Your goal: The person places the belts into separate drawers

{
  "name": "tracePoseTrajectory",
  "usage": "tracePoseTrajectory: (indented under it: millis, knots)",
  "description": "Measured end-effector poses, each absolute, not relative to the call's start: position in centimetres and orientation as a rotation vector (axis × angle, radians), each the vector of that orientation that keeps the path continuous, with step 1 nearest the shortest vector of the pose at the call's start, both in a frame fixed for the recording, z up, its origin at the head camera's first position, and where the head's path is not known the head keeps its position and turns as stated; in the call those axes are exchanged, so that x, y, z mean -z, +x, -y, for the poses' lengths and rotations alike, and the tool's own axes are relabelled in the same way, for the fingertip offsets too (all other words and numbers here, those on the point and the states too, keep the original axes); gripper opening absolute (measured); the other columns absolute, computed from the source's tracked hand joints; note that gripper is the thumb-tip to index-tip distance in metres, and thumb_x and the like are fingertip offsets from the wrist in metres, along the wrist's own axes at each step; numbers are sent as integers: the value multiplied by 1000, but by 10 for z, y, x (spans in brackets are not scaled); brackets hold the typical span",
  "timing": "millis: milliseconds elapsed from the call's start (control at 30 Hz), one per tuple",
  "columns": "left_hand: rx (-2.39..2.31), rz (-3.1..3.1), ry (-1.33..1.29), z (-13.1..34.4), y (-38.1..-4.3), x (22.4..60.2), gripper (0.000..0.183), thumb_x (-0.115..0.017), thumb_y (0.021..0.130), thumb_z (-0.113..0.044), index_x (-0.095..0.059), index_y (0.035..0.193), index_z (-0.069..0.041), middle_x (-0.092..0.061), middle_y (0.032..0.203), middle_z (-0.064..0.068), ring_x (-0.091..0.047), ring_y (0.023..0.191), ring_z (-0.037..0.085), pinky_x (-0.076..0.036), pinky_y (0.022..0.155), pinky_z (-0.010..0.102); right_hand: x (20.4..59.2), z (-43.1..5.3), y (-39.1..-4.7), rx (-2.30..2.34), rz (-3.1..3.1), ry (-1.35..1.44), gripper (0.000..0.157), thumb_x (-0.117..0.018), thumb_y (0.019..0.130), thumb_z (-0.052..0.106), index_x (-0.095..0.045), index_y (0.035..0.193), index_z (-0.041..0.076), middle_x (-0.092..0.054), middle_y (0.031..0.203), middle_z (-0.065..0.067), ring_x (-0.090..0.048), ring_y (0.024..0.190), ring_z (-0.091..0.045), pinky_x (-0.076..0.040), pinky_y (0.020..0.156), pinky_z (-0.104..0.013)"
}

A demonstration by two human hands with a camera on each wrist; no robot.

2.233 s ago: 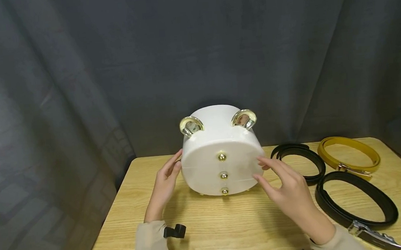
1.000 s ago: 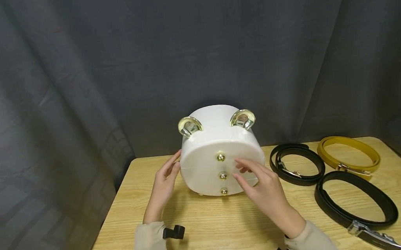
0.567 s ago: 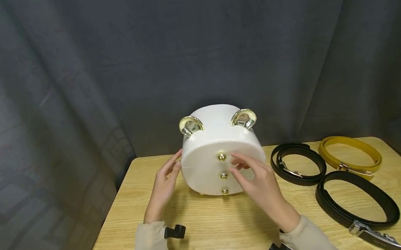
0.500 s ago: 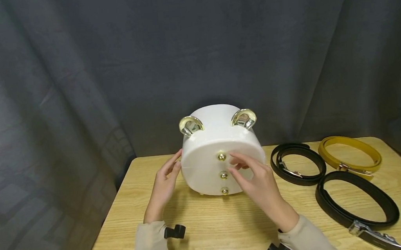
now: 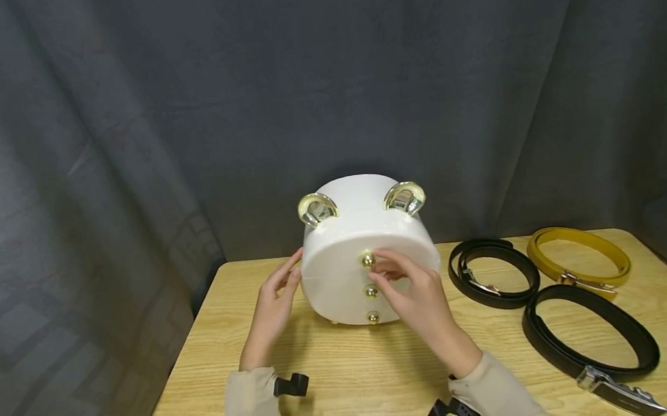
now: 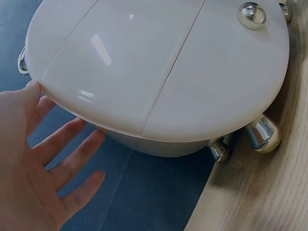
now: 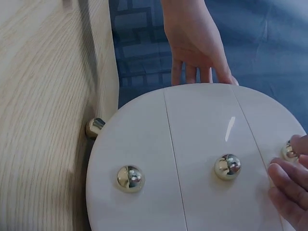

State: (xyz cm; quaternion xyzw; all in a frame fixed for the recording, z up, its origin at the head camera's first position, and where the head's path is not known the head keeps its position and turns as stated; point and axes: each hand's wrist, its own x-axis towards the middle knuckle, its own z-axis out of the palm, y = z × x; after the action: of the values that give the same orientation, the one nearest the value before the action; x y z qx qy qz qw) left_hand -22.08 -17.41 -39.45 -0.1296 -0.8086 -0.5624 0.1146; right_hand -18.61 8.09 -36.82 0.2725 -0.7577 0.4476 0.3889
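My unclenched left hand (image 5: 275,301) touches the drawer box (image 5: 365,239) at nine o'clock; can't tell whether my right hand (image 5: 415,293) pinches the twelve-o'clock knob (image 5: 368,261). A hard tug could tip the box.

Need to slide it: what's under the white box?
Gold feet show under the white box, against the table. The box hides most of its underside, so anything further in cannot be seen.

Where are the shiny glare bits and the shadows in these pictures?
Head view: pale glare on the table at the bottom edge, soft shadow beside the left hand; left wrist view: white streaks on the white box; right wrist view: a white streak above the middle gold knob.
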Motion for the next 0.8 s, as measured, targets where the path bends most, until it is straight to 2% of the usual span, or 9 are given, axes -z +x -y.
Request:
tracePoseTrajectory:
  millis: [167, 433, 800]
  knots:
    - [1625, 2387, -366, 175, -219, 393, 41, -50, 104, -42, -54, 143, -33, -54, 142, -1, -58, 111, 27, -45, 94, 56, 369, -76, -188, -1206, 1905, 698, 39, -81, 76, -8, -69, 112, 0, -75, 91, -9, -71, 74, -17, -56, 68, -25]
    - [1597, 2394, -383, 174, -221, 390, 41, -49, 103, -44, -53, 143, -36, -54, 142, -4, -57, 113, 26, -45, 93, 57, 367, -73, -191, -1275, 1905, 663, 35, -80, 78, -7, -69, 111, 1, -75, 90, -9, -71, 71, -17, -53, 67, -18]
    - [1604, 2389, -389, 174, -220, 392, 40, -49, 104, -43, -54, 142, -35, -55, 140, -3, -57, 112, 26, -45, 94, 55, 372, -65, -193, -1335, 1861, 610, 34, -81, 77, -7, -68, 108, 1, -75, 86, -8, -71, 72, -18, -54, 68, -20]
